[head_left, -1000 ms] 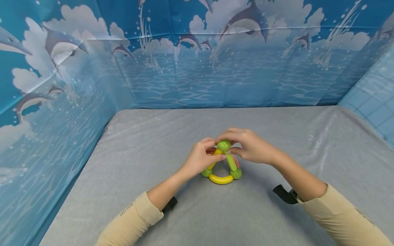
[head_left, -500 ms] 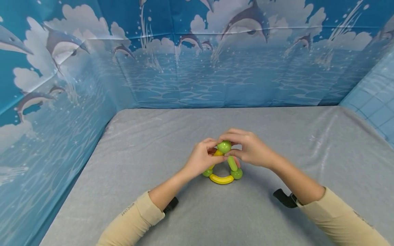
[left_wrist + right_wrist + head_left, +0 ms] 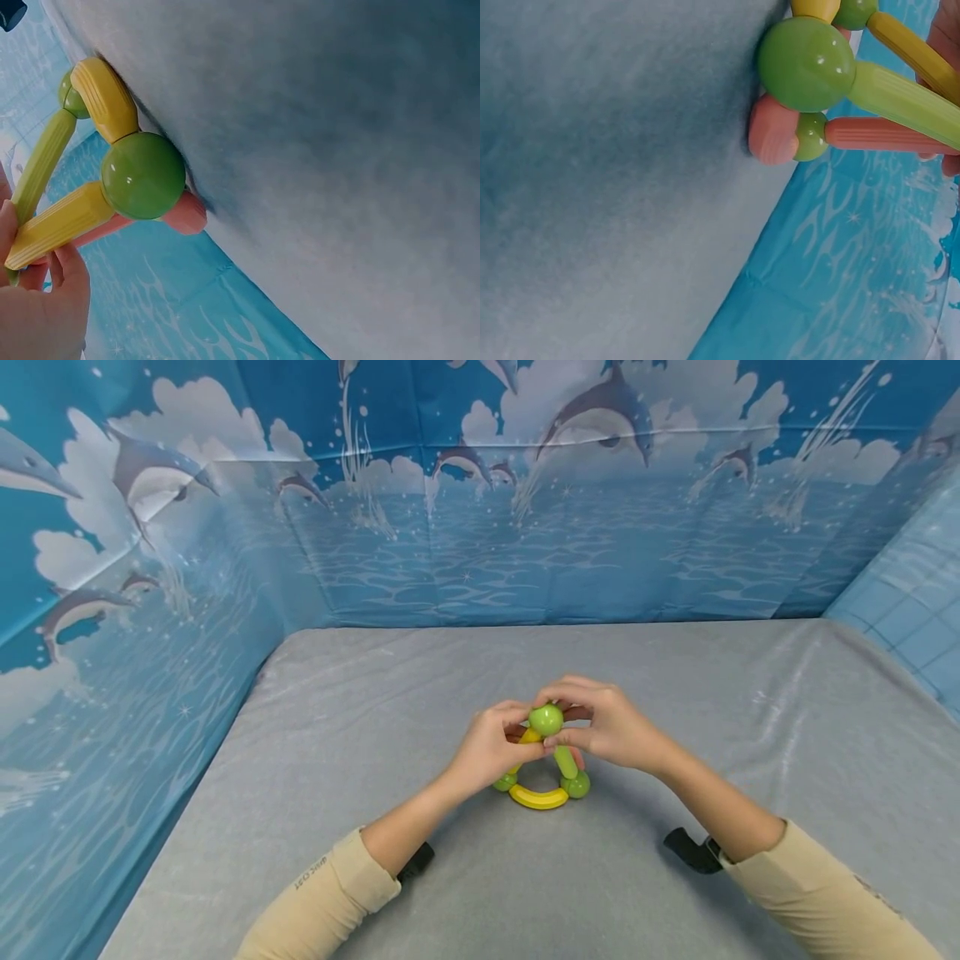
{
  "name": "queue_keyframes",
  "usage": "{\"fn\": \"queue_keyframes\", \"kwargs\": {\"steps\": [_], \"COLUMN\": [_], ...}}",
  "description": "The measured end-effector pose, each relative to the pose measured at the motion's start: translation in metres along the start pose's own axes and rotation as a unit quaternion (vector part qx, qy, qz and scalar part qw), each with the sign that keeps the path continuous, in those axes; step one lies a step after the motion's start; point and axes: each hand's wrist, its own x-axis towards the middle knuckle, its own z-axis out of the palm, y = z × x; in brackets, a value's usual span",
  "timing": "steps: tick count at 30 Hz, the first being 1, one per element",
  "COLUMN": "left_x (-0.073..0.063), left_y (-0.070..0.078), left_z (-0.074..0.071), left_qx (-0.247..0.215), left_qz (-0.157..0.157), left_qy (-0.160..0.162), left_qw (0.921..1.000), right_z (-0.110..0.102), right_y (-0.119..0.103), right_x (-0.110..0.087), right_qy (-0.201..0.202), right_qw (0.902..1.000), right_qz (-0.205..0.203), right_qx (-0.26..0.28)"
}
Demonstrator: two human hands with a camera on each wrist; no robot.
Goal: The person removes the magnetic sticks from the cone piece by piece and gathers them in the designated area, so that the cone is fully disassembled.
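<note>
A small pyramid of toy building rods and balls stands on the grey cloth. Its base has curved pieces, one a yellow curved rod [image 3: 538, 798], joined by green balls [image 3: 806, 64]. A straight yellow rod [image 3: 60, 225], a light green rod [image 3: 900, 97] and a red rod [image 3: 885, 133] lean up to a green top ball [image 3: 546, 720]. My left hand [image 3: 487, 745] pinches the yellow rod near its upper end. My right hand [image 3: 611, 725] holds the top ball, fingers over its far side and thumb beneath. The joint under that ball is hidden by the thumbs.
Grey cloth [image 3: 360, 710] covers the flat surface around the pyramid. A blue dolphin-print curtain [image 3: 480, 543] rises behind and on the left, with a tile-patterned part at right. Black wrist camera mounts [image 3: 693, 852] sit under both forearms.
The right thumb has slid slightly left and down, now covering the light green rod's upper end. The top ball has sunk a little. The left hand and the base stay nearly still.
</note>
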Motion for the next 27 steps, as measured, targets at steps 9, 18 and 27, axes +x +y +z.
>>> {"fn": "queue_keyframes", "kwargs": {"steps": [9, 18, 27], "left_x": [-0.001, 0.001, 0.003], "left_y": [0.002, 0.003, 0.002], "left_z": [0.001, 0.001, 0.000], "left_qx": [0.040, 0.054, 0.040], "left_qz": [-0.004, -0.011, -0.036], "left_qy": [0.002, 0.003, 0.001], "left_qw": [0.9992, 0.9985, 0.9985], "right_z": [-0.001, -0.001, 0.000], "right_y": [0.009, 0.012, 0.013], "right_x": [-0.003, -0.003, -0.002], "right_qy": [0.034, 0.052, 0.065], "right_qw": [0.9920, 0.9822, 0.9791], "right_qz": [0.098, 0.135, 0.145], "right_qx": [0.071, 0.120, 0.127]}}
